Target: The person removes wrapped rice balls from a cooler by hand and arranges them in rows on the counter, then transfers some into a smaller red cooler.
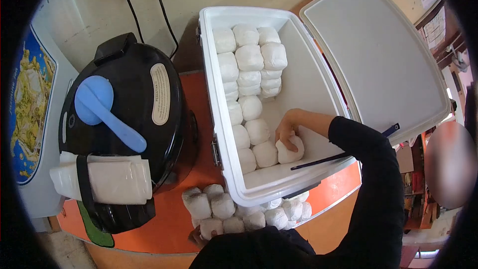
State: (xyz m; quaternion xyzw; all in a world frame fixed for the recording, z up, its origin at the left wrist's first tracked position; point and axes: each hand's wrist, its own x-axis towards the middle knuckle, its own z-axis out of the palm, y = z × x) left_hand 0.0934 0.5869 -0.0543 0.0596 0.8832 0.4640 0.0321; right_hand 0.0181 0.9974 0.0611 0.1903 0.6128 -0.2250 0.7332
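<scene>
Inside the cooler point(211, 69), head view: right hand point(286, 130) reaches down to the floor at the near end, grip curled over a white wrapped pack point(293, 152) and pinching it from above. The pack touches the floor, just beside the rows of packs point(249, 60) that run along the cooler's left wall to its far end. Lid point(373, 55) open, tilted off to the right. Cooler sits at the desk's right side. Desk point(167, 219) near edge: pile point(234, 214) of the same white packs, partly under the cooler's near rim. Left hand point(195, 238) touches the pile's near side, mostly hidden; cannot tell its grip. Desk left side: black cooker point(144, 134), lid down, blue paddle point(107, 112) and folded plastic bags point(109, 182) on top.
</scene>
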